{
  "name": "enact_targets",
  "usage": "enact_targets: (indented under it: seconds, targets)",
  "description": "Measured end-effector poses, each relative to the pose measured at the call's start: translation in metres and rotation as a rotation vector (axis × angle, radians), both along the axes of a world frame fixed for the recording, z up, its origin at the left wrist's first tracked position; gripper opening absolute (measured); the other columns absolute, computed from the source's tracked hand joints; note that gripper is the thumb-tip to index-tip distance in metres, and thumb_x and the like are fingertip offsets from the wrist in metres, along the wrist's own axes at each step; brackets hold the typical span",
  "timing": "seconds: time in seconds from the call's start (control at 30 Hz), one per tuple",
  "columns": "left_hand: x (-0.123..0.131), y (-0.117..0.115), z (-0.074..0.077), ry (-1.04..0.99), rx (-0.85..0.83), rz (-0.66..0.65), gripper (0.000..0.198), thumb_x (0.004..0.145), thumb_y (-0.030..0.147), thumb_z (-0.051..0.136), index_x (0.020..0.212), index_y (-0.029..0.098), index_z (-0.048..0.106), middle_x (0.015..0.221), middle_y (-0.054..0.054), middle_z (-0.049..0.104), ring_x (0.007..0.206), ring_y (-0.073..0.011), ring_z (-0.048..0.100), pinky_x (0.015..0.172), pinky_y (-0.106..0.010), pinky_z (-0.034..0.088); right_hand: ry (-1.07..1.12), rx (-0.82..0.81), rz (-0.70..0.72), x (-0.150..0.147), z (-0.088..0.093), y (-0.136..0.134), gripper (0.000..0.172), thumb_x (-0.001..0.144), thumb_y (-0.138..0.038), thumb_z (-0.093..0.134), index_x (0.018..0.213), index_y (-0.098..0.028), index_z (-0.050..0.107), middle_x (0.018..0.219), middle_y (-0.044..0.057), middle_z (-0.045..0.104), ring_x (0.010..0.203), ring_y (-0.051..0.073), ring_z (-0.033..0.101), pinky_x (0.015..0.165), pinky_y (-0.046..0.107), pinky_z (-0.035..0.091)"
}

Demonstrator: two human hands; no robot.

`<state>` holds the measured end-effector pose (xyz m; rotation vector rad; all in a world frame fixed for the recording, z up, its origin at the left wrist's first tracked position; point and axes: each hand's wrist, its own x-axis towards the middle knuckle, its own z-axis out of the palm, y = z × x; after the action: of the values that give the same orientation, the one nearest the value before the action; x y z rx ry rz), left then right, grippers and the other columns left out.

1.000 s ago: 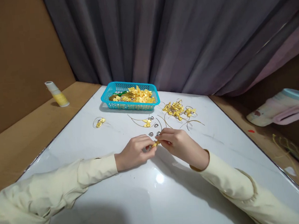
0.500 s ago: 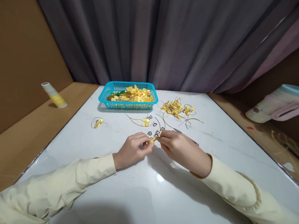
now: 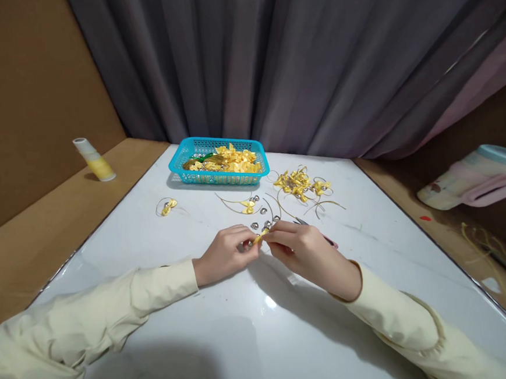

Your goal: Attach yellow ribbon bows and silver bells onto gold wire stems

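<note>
My left hand (image 3: pixel 225 255) and my right hand (image 3: pixel 301 250) meet at the middle of the white table (image 3: pixel 194 334), fingers pinched together on a small yellow ribbon bow (image 3: pixel 262 235) held between them. Small silver bells (image 3: pixel 262 225) lie just beyond the fingertips. A thin tool with a pink handle (image 3: pixel 322 238) lies under or beside my right hand. Further back lie another bow on a gold cord loop (image 3: pixel 248 207) and a pile of finished yellow bows with cords (image 3: pixel 300 184).
A turquoise plastic basket (image 3: pixel 219 177) of yellow bows stands at the table's far edge. A single bow on a loop (image 3: pixel 167 207) lies to the left. A yellow-white tube (image 3: pixel 94 159) rests on the brown ledge. A pink and blue jug (image 3: pixel 480 180) lies at the right.
The hands stay joined on the bow. My right wrist has dropped and turned slightly, uncovering the pink-handled tool behind it. The view shifted a little.
</note>
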<state>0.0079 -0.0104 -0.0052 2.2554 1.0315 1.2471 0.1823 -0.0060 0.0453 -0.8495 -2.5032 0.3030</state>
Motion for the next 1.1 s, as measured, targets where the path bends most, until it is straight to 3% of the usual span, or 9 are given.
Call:
enact_targets:
  seconds: [0.43,0.73,1.1]
  targets:
    - [0.001,-0.005,-0.001,-0.002,0.108,-0.136,0.017,0.081,0.011,0.049,0.064,0.015,0.052,0.058,-0.001,0.052,0.057,-0.0114,0.046,0.057,-0.023,0.041,0.127,-0.129,0.013,0.001,0.001,0.013,0.020,0.074,-0.002,0.051,0.077,-0.011,0.069,0.068,0.004,0.065,0.054,0.008,0.052,0.054,0.019,0.041]
    - [0.000,-0.005,-0.004,-0.037,0.155,-0.114,0.013,0.082,0.012,0.051,0.070,0.014,0.056,0.059,-0.003,0.055,0.058,-0.0122,0.048,0.057,-0.025,0.042,0.056,-0.086,0.001,0.003,0.003,0.010,0.022,0.074,-0.002,0.050,0.070,-0.012,0.069,0.061,0.002,0.058,0.051,0.007,0.046,0.052,0.019,0.037]
    - [0.000,-0.005,-0.003,-0.057,0.132,-0.058,0.011,0.081,0.012,0.052,0.073,0.013,0.059,0.061,-0.002,0.057,0.057,-0.0114,0.048,0.055,-0.023,0.041,-0.064,-0.009,-0.053,0.004,0.005,-0.002,0.024,0.075,-0.001,0.045,0.067,-0.013,0.065,0.066,0.004,0.058,0.054,0.009,0.050,0.053,0.021,0.037]
